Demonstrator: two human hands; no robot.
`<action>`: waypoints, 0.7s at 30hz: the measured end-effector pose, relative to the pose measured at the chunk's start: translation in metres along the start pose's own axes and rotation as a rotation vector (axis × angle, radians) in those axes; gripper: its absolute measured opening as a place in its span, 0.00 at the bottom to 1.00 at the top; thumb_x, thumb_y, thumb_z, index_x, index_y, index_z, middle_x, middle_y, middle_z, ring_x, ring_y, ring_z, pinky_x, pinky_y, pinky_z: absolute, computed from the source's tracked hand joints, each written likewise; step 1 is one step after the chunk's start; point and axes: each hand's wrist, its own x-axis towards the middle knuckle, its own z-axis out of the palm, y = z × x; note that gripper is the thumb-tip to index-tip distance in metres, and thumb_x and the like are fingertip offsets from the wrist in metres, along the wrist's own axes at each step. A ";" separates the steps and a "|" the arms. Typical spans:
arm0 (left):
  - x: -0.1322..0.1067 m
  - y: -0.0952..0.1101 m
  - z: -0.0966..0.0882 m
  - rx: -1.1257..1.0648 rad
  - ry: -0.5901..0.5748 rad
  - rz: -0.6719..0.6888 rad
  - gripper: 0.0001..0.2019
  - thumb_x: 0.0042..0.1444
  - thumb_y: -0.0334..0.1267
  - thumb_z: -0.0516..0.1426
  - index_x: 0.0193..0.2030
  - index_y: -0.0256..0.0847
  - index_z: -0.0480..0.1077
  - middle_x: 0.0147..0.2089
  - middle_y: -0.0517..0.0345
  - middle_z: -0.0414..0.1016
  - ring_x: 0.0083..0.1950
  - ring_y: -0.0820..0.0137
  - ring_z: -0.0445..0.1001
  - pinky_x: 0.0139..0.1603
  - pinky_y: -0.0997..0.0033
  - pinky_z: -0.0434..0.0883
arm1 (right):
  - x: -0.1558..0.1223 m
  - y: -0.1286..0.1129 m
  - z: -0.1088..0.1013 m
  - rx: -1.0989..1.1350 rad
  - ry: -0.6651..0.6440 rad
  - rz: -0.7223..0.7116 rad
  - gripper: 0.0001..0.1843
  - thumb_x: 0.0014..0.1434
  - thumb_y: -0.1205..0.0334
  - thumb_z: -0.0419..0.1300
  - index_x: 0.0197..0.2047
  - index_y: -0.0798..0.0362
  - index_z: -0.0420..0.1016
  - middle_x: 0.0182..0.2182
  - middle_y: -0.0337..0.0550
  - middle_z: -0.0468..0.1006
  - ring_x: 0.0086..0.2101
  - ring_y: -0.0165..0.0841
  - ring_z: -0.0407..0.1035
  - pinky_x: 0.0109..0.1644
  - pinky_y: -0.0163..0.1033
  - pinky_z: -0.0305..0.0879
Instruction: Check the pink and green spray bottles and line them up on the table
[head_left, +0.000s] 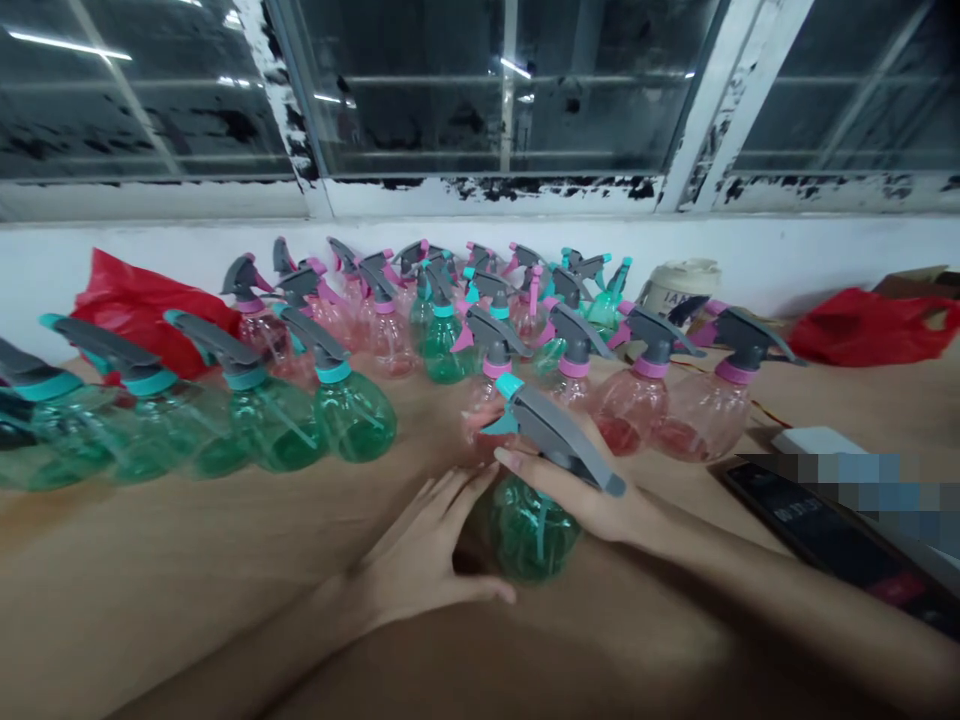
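A green spray bottle [534,540] with a grey and turquoise trigger head stands at the near middle of the table, its nozzle pointing up and left. Wrapped around its neck, just under the trigger head, is my right hand [585,495]. My left hand [424,540] is open on the bottle's left side, thumb and fingers spread in a curve; whether the fingertips touch the bottle, I cannot tell. To the left a row of green spray bottles [356,418] stands upright. Behind my right hand are pink spray bottles [701,410] with grey and pink heads.
Against the wall stand several more pink and green bottles [448,345]. Red plastic bags lie at the left [142,310] and right [874,328]. A white tub [682,285] is at the back. At the right rest a phone [825,535] and a white box [817,440].
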 end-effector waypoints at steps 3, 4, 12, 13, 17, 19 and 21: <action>-0.001 -0.006 0.001 0.038 -0.036 0.002 0.52 0.44 0.67 0.59 0.70 0.43 0.46 0.68 0.40 0.54 0.67 0.44 0.54 0.63 0.39 0.53 | 0.003 0.004 0.003 -0.010 -0.043 0.034 0.16 0.58 0.61 0.56 0.51 0.45 0.72 0.31 0.38 0.78 0.37 0.35 0.73 0.45 0.44 0.69; -0.001 -0.007 0.000 0.043 -0.047 0.004 0.51 0.45 0.67 0.59 0.70 0.42 0.48 0.68 0.39 0.54 0.67 0.44 0.54 0.63 0.39 0.53 | 0.004 0.006 0.004 -0.020 -0.048 0.042 0.16 0.59 0.61 0.56 0.50 0.45 0.73 0.30 0.38 0.77 0.35 0.35 0.72 0.44 0.44 0.69; 0.001 -0.001 -0.002 0.077 -0.108 0.032 0.51 0.46 0.65 0.59 0.69 0.35 0.49 0.68 0.37 0.54 0.67 0.47 0.54 0.64 0.43 0.54 | 0.002 0.013 -0.001 -0.059 -0.020 0.038 0.12 0.54 0.67 0.56 0.41 0.44 0.75 0.33 0.37 0.77 0.31 0.33 0.70 0.40 0.44 0.69; 0.001 0.000 -0.002 0.078 -0.107 0.036 0.50 0.47 0.65 0.59 0.69 0.35 0.49 0.68 0.37 0.55 0.67 0.47 0.54 0.64 0.44 0.54 | 0.002 0.013 -0.002 -0.052 -0.031 0.040 0.14 0.54 0.68 0.56 0.42 0.44 0.75 0.34 0.37 0.77 0.32 0.34 0.70 0.41 0.44 0.69; 0.001 0.001 -0.003 0.069 -0.095 0.037 0.50 0.48 0.64 0.59 0.69 0.32 0.50 0.68 0.36 0.55 0.67 0.47 0.55 0.65 0.45 0.54 | 0.002 0.010 -0.002 0.000 -0.048 0.069 0.16 0.54 0.67 0.57 0.46 0.44 0.73 0.35 0.38 0.77 0.36 0.36 0.71 0.44 0.45 0.68; 0.001 0.001 -0.003 0.073 -0.095 0.032 0.49 0.48 0.65 0.59 0.68 0.31 0.51 0.68 0.36 0.55 0.68 0.48 0.54 0.65 0.46 0.54 | 0.003 0.008 0.000 0.019 -0.030 0.078 0.13 0.56 0.64 0.58 0.45 0.45 0.73 0.37 0.39 0.77 0.35 0.35 0.71 0.42 0.44 0.68; 0.001 0.002 -0.004 0.086 -0.104 0.030 0.49 0.49 0.65 0.58 0.67 0.31 0.52 0.68 0.36 0.55 0.68 0.49 0.53 0.66 0.47 0.53 | 0.004 0.006 0.001 0.025 -0.013 0.095 0.08 0.57 0.59 0.59 0.41 0.47 0.73 0.33 0.38 0.76 0.29 0.32 0.69 0.36 0.41 0.68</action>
